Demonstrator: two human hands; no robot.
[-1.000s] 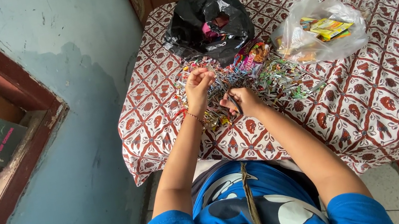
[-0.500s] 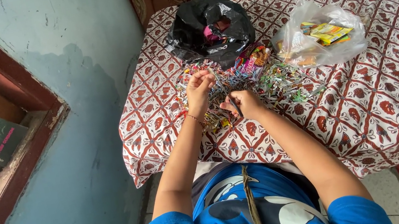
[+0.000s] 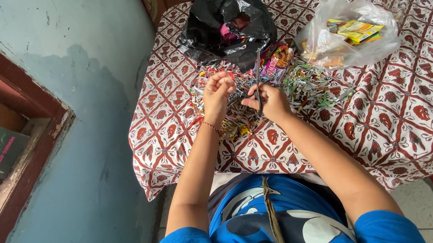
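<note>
On the patterned cloth [image 3: 413, 106], a heap of shiny folded wrappers [image 3: 280, 84] lies before the black bag [image 3: 224, 29]. The right hand [image 3: 269, 101] pinches a thin dark strip [image 3: 257, 76], now raised upright; the left hand [image 3: 217, 91] has closed its fingers on small pieces.

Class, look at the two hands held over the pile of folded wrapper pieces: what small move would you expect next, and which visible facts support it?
Probably bring the hands together. The right hand pinches a thin upright strip, the left hand pinches something small beside it, and both hover close above the pile of folded pieces.
</note>
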